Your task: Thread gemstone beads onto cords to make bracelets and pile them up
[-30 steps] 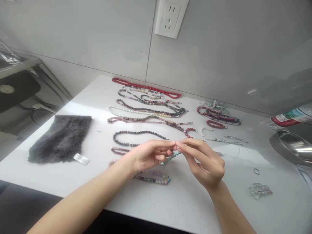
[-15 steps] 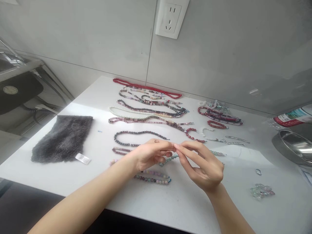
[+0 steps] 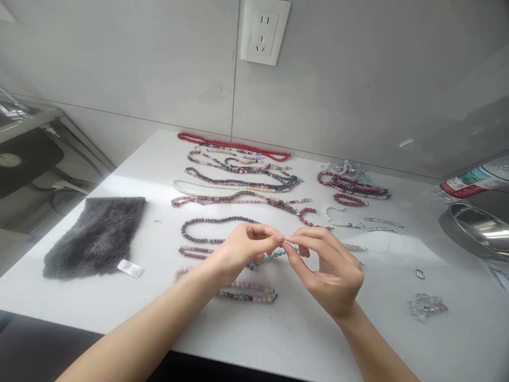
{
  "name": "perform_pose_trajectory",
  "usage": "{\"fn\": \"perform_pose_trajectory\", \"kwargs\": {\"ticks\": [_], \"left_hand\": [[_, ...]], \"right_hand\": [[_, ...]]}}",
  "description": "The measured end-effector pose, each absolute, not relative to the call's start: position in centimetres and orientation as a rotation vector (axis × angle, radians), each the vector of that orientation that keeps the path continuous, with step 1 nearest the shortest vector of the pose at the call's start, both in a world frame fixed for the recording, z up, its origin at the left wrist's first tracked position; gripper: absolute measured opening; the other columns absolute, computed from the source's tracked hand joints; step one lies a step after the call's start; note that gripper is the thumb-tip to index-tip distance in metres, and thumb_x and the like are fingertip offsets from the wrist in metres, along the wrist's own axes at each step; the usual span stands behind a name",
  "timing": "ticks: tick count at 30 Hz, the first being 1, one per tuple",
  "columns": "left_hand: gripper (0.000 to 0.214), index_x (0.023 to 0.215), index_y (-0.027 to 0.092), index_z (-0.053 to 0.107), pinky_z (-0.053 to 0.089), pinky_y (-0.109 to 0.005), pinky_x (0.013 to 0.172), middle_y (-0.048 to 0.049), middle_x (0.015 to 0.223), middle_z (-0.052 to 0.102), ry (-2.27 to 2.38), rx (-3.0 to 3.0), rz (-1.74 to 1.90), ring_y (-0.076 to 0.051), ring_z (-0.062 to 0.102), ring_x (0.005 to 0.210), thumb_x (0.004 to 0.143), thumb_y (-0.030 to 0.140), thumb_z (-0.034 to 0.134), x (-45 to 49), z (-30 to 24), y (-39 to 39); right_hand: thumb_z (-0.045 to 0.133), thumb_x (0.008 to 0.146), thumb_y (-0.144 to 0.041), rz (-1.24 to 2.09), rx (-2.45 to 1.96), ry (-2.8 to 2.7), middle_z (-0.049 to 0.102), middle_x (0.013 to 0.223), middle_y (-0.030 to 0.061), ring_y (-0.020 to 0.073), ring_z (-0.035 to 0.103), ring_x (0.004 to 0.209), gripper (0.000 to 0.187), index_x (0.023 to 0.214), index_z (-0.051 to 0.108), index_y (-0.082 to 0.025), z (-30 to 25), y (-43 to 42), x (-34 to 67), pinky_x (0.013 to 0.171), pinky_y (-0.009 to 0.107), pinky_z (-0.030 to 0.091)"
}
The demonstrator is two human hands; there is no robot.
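My left hand (image 3: 243, 253) and my right hand (image 3: 330, 273) meet fingertip to fingertip above the white table (image 3: 318, 339). Thumb and forefinger are pinched together on each side. Whatever lies between them is too small to make out. Just behind and below the fingers runs a strand of pale teal beads (image 3: 274, 255), partly covered by the hands. A lavender bead strand (image 3: 254, 287) and a multicoloured bead strand (image 3: 247, 297) lie under my left wrist. Farther back rests a dark bead strand (image 3: 210, 219), its right end hidden by my left hand.
Several bead strands, including a red one (image 3: 234, 144) and a white one (image 3: 199, 185), spread across the back. Grey fluffy cloth (image 3: 97, 236) lies left. At right are clear beads (image 3: 427, 306), a metal bowl (image 3: 457, 233) and a bottle (image 3: 473, 180). A wall socket (image 3: 264, 32) is above.
My left thumb has come up against the forefinger, closing into a pinch. My right fingertips stay pinched beside it. The whole view has shifted slightly.
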State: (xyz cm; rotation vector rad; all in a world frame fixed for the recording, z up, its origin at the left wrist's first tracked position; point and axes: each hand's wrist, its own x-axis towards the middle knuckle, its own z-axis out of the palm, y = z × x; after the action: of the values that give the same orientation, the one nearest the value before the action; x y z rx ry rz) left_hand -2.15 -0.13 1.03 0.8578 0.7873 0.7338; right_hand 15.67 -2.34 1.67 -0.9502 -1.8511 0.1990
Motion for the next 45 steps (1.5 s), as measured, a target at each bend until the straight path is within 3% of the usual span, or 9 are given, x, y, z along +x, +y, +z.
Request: {"fn": "perform_pose_trajectory", "kwargs": {"ticks": [6, 14, 20, 26, 34, 45], "left_hand": [[0.031, 0.081, 0.017, 0.069, 0.022, -0.024, 0.051, 0.0021, 0.065, 0.05, 0.868, 0.915, 0.735, -0.006, 0.031, 0.053, 0.073, 0.047, 0.074, -2.0, 1.1, -0.1], [0.03, 0.085, 0.016, 0.071, 0.032, -0.023, 0.052, -0.0049, 0.087, 0.067, 0.974, 1.097, 0.777, -0.012, 0.052, 0.068, 0.075, 0.044, 0.073, -2.0, 3.1, -0.6], [0.027, 0.086, 0.017, 0.071, 0.032, -0.022, 0.051, -0.0043, 0.085, 0.067, 0.979, 1.085, 0.791, -0.011, 0.051, 0.067, 0.08, 0.043, 0.067, -1.8, 2.6, -0.6], [0.035, 0.081, 0.018, 0.071, 0.024, -0.023, 0.049, 0.0014, 0.069, 0.055, 0.953, 0.978, 0.742, -0.006, 0.034, 0.053, 0.076, 0.053, 0.07, -1.8, 1.3, -0.2], [0.029, 0.079, 0.019, 0.074, 0.03, -0.025, 0.058, -0.0042, 0.084, 0.065, 0.842, 0.887, 0.736, -0.012, 0.046, 0.073, 0.077, 0.047, 0.071, -2.0, 1.2, -0.3], [0.016, 0.077, 0.015, 0.073, 0.027, -0.022, 0.054, -0.0065, 0.088, 0.061, 0.675, 0.686, 0.729, -0.012, 0.045, 0.08, 0.074, 0.03, 0.075, -2.6, 1.1, 0.2]], "right_hand": [[0.069, 0.075, 0.0, 0.02, -0.93, -1.896, 0.066, 0.079, 0.0038, 0.0165, 0.059, 0.063, 0.033, 0.096, 0.067, -0.026, 1.7, -2.4, 15.4, 0.05, 0.031, 0.048], [0.065, 0.078, -0.001, 0.374, -1.039, -1.738, 0.057, 0.075, 0.0026, 0.0147, 0.048, 0.063, 0.021, 0.084, 0.063, -0.022, 1.6, -2.8, 15.1, 0.056, 0.033, 0.043], [0.065, 0.08, -0.001, 0.466, -1.069, -1.641, 0.058, 0.077, 0.0038, 0.015, 0.049, 0.065, 0.02, 0.084, 0.065, -0.02, 1.2, -3.1, 14.5, 0.055, 0.032, 0.042], [0.068, 0.075, 0.003, 0.249, -1.049, -1.712, 0.062, 0.077, 0.0035, 0.0144, 0.049, 0.062, 0.027, 0.088, 0.067, -0.021, 0.8, -3.2, 14.7, 0.053, 0.032, 0.044], [0.072, 0.071, 0.004, -0.214, -0.918, -1.922, 0.064, 0.073, 0.0035, 0.0163, 0.059, 0.061, 0.034, 0.093, 0.066, -0.022, 1.5, -2.7, 15.2, 0.051, 0.03, 0.048], [0.071, 0.072, 0.008, -0.339, -0.776, -2.207, 0.066, 0.082, 0.0108, 0.0188, 0.058, 0.068, 0.042, 0.108, 0.065, -0.014, 1.6, -2.1, 16.8, 0.054, 0.032, 0.047]]}}
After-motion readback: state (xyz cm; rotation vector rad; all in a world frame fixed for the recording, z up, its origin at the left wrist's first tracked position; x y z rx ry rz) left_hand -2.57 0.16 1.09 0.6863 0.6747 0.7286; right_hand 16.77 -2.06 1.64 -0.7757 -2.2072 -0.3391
